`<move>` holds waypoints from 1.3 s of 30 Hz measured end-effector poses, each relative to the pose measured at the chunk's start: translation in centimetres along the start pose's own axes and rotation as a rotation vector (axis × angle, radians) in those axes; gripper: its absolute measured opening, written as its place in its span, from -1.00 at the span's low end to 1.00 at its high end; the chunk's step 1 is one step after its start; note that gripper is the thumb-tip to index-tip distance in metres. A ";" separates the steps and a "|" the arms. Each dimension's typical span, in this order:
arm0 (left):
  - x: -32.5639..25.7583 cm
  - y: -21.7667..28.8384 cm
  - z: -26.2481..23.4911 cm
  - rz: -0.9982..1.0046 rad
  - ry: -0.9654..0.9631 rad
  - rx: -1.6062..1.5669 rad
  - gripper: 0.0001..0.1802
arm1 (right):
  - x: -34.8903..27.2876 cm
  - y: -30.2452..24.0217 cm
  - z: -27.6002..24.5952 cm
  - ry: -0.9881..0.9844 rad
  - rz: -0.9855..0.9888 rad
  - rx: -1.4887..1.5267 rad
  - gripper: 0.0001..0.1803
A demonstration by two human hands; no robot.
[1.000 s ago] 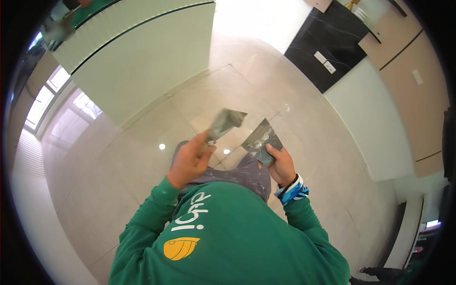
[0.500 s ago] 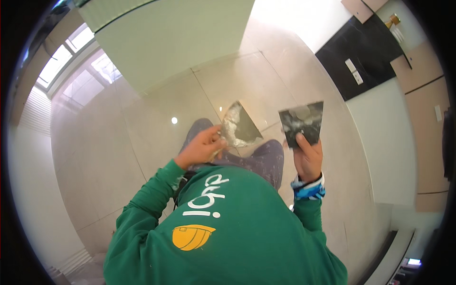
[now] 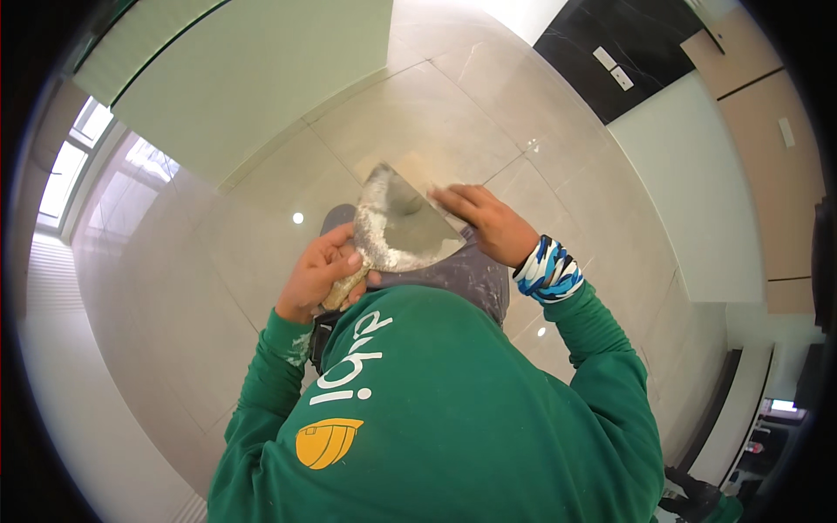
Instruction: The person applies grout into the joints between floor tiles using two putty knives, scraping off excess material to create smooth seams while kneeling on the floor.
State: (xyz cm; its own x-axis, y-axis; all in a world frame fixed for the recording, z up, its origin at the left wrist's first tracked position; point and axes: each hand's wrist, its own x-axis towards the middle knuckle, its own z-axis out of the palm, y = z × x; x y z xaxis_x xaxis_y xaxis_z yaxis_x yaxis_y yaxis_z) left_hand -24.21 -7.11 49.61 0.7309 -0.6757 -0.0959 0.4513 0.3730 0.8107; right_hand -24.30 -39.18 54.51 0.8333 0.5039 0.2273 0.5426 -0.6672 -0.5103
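My left hand [image 3: 321, 272] is closed around the pale, worn handle of a putty knife [image 3: 410, 228]. Its broad triangular blade points away from me, above my lap. White, crusty filler coats the blade's left and near margins, while the middle is smooth and grey. On the other side, my right hand [image 3: 491, 225] is palm down with its fingers together, at the blade's straight far-right edge. Those fingertips are slightly blurred. Whatever lies under them is hidden, and the dark flat scraper blade seen there earlier does not show.
Glossy beige floor tiles [image 3: 261, 253] surround my legs. A pale green panel [image 3: 261, 87] rises ahead at left. On the right stand a black marbled wall panel [image 3: 575, 52] with white sockets and beige cabinets [image 3: 758, 131]. A window [image 3: 74, 166] is at far left.
My right hand has swung left and turned palm down, reaching the putty knife; its dark scraper has gone from sight. The putty knife has moved left, and its handle now shows. My view has shifted.
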 end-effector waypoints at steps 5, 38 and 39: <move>1.3 0.0 1.7 0.293 0.178 0.297 -0.44 | -4.9 3.6 2.1 0.102 0.263 0.465 -0.39; 27.8 -4.0 -1.4 -0.283 -0.049 0.383 -0.52 | -10.2 23.5 3.9 0.445 0.659 0.361 -0.33; 30.3 -6.0 -2.2 -0.284 -0.019 0.471 -0.65 | -11.9 26.6 5.5 0.556 0.933 0.419 -0.44</move>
State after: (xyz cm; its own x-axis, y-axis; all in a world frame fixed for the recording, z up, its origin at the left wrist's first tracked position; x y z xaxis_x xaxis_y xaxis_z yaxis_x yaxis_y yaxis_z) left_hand -3.62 -28.45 40.56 0.6022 -0.7215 -0.3419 0.3487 -0.1476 0.9256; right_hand -20.40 -59.90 33.66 0.8786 -0.4667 -0.1012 -0.2962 -0.3663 -0.8821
